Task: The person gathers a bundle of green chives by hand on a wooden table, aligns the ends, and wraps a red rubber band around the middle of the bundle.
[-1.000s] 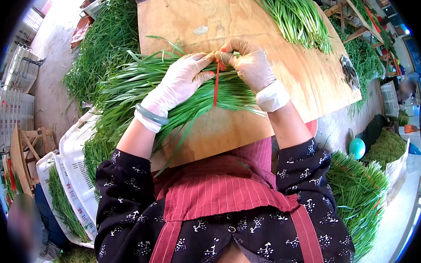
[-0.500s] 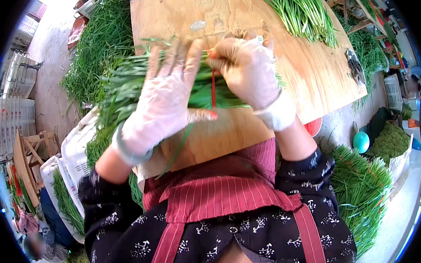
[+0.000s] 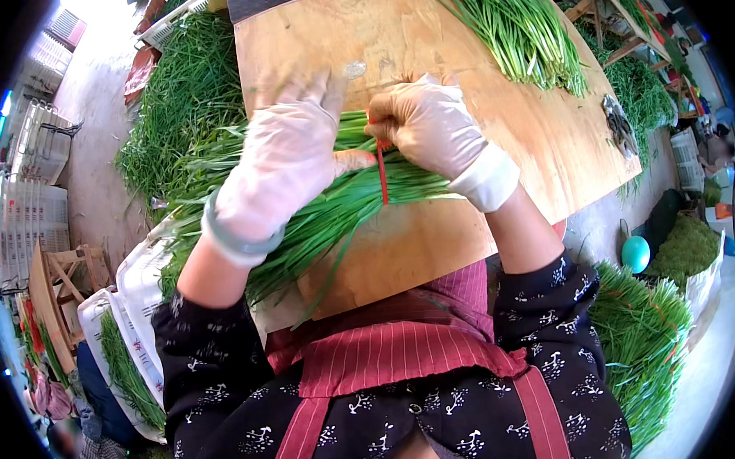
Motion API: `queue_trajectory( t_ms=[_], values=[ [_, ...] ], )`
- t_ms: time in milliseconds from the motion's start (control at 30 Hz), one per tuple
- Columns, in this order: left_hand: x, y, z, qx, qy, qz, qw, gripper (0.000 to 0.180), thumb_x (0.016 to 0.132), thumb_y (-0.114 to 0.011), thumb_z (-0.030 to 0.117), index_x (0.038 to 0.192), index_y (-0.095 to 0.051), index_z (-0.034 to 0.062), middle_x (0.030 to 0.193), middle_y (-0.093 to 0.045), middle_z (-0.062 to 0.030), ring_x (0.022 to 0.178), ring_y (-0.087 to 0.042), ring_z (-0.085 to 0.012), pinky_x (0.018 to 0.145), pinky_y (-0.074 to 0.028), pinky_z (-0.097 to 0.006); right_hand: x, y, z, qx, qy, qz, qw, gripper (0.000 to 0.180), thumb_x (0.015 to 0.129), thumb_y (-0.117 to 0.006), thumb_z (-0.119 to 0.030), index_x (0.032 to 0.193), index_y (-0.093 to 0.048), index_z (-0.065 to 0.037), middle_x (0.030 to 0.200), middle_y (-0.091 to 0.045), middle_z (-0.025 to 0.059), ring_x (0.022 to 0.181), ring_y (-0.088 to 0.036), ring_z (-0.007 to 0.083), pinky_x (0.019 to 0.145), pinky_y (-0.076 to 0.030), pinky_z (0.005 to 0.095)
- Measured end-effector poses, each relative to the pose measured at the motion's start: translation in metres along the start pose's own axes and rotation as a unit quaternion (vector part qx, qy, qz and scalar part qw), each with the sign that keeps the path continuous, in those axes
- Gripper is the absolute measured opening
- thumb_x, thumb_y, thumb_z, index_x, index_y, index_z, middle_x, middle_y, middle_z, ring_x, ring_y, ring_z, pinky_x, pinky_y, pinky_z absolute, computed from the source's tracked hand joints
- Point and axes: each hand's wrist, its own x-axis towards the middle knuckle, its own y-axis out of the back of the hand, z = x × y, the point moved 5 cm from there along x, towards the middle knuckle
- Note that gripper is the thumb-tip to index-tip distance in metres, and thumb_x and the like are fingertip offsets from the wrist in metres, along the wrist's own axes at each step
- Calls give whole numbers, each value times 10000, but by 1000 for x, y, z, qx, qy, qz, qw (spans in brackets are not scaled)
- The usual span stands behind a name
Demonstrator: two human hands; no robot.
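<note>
fingers of the right hand [image 3: 433, 128] pinch a red tie [image 3: 381, 175] against the bundle of green chives [image 3: 334, 206], while the left hand [image 3: 278, 164] lies spread over the stalks at nine o'clock of the tie, pressing rather than clenching. the bundle rests across the wooden board [image 3: 544, 140] — loose chives [image 3: 514, 26] at one o'clock. to do this well, i'd judge, keep the stalks squeezed tight and even so the tie cinches snug — not slack, not cutting in.

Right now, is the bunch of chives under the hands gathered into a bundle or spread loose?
Gathered: the chives lie as one sheaf on the wooden board, a red band crossing them.
</note>
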Motion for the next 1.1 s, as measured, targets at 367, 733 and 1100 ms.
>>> queue_trajectory(
  t_ms=[367,733,1100],
  values=[
    [-5,-42,8,-153,-62,93,982,998,659,-583,684,1295,-368,-54,1257,-452,-224,1206,-400,-365,1055,-242,-450,13,-12,0,149,-8,-25,989,119,768,-651,-156,795,-645,-40,693,-623,124,671,-587,275,638,-449,348],
    [-4,-62,-8,-364,-29,153,918,368,883,-530,334,1113,-591,53,1022,-615,-138,965,-566,-322,831,-450,-378,4,-21,26,293,-100,70,948,104,795,-663,-117,779,-647,-16,665,-618,66,636,-547,128,598,-440,272],
    [-2,-67,-6,-256,26,112,960,230,839,-526,164,1017,-595,36,1001,-613,-118,986,-549,-308,871,-413,-395,-7,-32,-3,96,2,180,979,41,761,-679,-125,762,-641,-111,779,-660,-5,771,-577,166,881,-336,320]
  ],
)
